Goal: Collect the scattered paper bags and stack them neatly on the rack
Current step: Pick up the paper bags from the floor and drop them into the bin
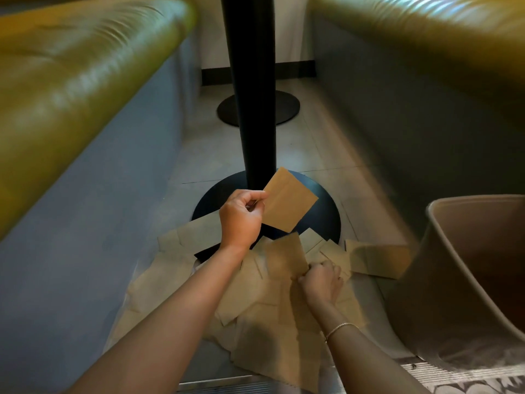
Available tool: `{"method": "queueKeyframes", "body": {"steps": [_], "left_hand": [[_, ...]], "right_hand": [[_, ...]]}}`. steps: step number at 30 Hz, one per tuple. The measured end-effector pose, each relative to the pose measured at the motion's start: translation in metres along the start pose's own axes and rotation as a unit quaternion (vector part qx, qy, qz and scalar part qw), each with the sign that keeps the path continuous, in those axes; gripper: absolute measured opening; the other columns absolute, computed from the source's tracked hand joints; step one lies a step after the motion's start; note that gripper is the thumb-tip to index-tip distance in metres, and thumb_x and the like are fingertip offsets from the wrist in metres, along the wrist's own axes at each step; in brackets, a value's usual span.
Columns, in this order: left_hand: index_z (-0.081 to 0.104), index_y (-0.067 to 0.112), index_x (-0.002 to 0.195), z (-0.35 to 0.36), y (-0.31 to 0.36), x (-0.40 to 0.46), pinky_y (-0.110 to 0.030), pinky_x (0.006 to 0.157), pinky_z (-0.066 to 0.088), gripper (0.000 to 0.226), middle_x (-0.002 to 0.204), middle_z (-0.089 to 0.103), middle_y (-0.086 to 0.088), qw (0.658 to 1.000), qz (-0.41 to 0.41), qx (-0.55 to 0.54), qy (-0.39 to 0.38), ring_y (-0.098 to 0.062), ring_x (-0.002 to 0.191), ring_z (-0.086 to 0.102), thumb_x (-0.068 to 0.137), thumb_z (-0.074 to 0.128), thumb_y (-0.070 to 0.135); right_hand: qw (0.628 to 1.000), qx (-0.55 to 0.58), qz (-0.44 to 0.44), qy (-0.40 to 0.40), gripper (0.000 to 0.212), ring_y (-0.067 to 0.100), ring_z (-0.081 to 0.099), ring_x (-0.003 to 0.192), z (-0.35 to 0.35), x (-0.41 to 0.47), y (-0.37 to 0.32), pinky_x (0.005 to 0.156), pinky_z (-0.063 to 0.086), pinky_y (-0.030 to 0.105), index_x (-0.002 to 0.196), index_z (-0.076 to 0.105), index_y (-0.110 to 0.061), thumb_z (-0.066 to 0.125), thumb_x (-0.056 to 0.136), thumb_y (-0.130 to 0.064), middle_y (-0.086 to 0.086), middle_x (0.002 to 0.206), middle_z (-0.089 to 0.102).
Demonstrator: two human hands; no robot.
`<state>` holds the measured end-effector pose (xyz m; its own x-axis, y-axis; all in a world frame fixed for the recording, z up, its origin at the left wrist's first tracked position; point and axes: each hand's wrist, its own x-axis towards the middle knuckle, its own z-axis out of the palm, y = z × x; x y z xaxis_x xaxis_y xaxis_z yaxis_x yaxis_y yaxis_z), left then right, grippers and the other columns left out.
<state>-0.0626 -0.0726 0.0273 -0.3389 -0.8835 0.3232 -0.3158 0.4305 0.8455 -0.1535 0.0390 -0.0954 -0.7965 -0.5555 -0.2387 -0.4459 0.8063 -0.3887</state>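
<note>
Overall light: dim indoors, warm and yellowish.
Source: apparently from above and behind the far right, judging by the pale blue-white sheen on the right bench cushion [443, 21].
Glare: soft streaked highlights on the left bench cushion [71, 75].
Shadows: dark patch over the scattered paper bags [264, 322] near the forearms; deep shade under both benches.
Blur: heavy motion smear toward the edges, worst at right.
Sharpest area: centre, around the left hand [241, 220] and its held paper bag [288, 200].
Distortion: wide-angle bowing of bench lines.
</note>
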Motion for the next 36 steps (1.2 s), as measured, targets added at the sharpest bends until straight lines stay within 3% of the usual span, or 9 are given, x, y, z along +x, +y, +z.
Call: {"method": "queueKeyframes", "body": {"steps": [3,8,11,14,20,24,27,33,36], "left_hand": [[0.072,0.013,0.095,0.006,0.015,0.004,-0.009,0.077,0.047,0.012,0.099,0.065,0.0,1.0,-0.013,-0.017,0.023,-0.006,0.084,0.06,0.086,0.064,0.009],[0.07,0.018,0.093,0.021,0.062,0.012,-0.024,0.084,0.051,0.01,0.101,0.067,-0.001,0.995,-0.029,-0.079,0.052,-0.009,0.088,0.062,0.087,0.064,0.014],[0.067,0.022,0.093,0.026,0.102,0.017,-0.018,0.08,0.049,0.008,0.103,0.065,0.001,0.993,-0.001,-0.106,0.052,-0.005,0.088,0.06,0.087,0.064,0.018],[0.064,0.027,0.091,0.028,0.144,0.017,-0.014,0.08,0.047,0.009,0.101,0.065,0.004,0.988,0.036,-0.145,0.042,-0.002,0.088,0.059,0.088,0.063,0.018],[0.059,0.037,0.081,0.042,0.199,-0.004,-0.005,0.073,0.045,0.025,0.086,0.06,0.02,0.974,0.126,-0.184,-0.052,0.005,0.081,0.057,0.083,0.068,0.014],[0.061,0.032,0.08,0.058,0.214,-0.033,-0.004,0.069,0.045,0.024,0.085,0.061,0.016,0.959,0.138,-0.22,-0.116,0.008,0.078,0.058,0.082,0.069,0.01],[0.062,0.028,0.083,0.069,0.22,-0.056,-0.005,0.07,0.047,0.019,0.085,0.061,0.015,0.948,0.122,-0.235,-0.175,0.01,0.078,0.057,0.083,0.067,0.01],[0.067,0.017,0.098,0.094,0.207,-0.095,-0.002,0.069,0.043,0.01,0.105,0.063,0.003,0.955,0.089,-0.12,-0.257,-0.002,0.091,0.057,0.089,0.062,0.017],[0.065,0.015,0.108,0.101,0.199,-0.107,-0.011,0.081,0.041,0.019,0.12,0.055,0.0,0.942,0.09,-0.063,-0.316,-0.01,0.106,0.053,0.09,0.06,0.021]], "right_hand": [[0.99,0.135,-0.015,0.038,0.004,0.019,0.054,0.084,-0.056,0.002,-0.012,0.077,0.045,0.031,0.086,0.059,-0.016,0.055,0.087,-0.015,0.002,0.086,0.06],[0.956,0.245,-0.061,0.152,0.012,0.014,0.057,0.088,-0.181,-0.01,-0.018,0.073,0.047,0.025,0.092,0.056,-0.018,0.057,0.087,-0.008,-0.001,0.094,0.059],[0.92,0.287,-0.074,0.256,0.011,0.006,0.05,0.077,-0.259,-0.03,-0.002,0.061,0.036,0.008,0.088,0.052,-0.018,0.059,0.088,-0.008,-0.002,0.089,0.055],[0.887,0.293,-0.055,0.351,0.008,0.011,0.05,0.079,-0.313,-0.05,0.032,0.063,0.04,0.019,0.091,0.052,-0.015,0.056,0.088,-0.01,-0.001,0.086,0.053],[0.889,0.314,0.046,0.331,0.004,0.01,0.052,0.07,-0.31,-0.071,0.096,0.058,0.039,0.025,0.089,0.056,-0.014,0.059,0.087,-0.017,0.003,0.086,0.061],[0.878,0.327,0.028,0.349,0.012,0.011,0.052,0.078,-0.308,-0.075,0.103,0.061,0.041,0.018,0.095,0.055,-0.018,0.057,0.087,-0.009,-0.001,0.089,0.056],[0.865,0.319,0.01,0.388,0.012,0.014,0.055,0.085,-0.316,-0.074,0.101,0.071,0.049,0.027,0.094,0.055,-0.02,0.058,0.086,-0.011,0.001,0.095,0.059],[0.868,0.3,-0.005,0.396,0.011,0.015,0.054,0.088,-0.314,-0.073,0.093,0.063,0.039,0.015,0.094,0.056,-0.021,0.059,0.087,-0.013,0.005,0.104,0.059],[0.883,0.278,-0.018,0.378,0.009,0.011,0.051,0.084,-0.304,-0.072,0.086,0.062,0.037,0.015,0.093,0.057,-0.019,0.059,0.088,-0.013,0.001,0.097,0.057]]}}
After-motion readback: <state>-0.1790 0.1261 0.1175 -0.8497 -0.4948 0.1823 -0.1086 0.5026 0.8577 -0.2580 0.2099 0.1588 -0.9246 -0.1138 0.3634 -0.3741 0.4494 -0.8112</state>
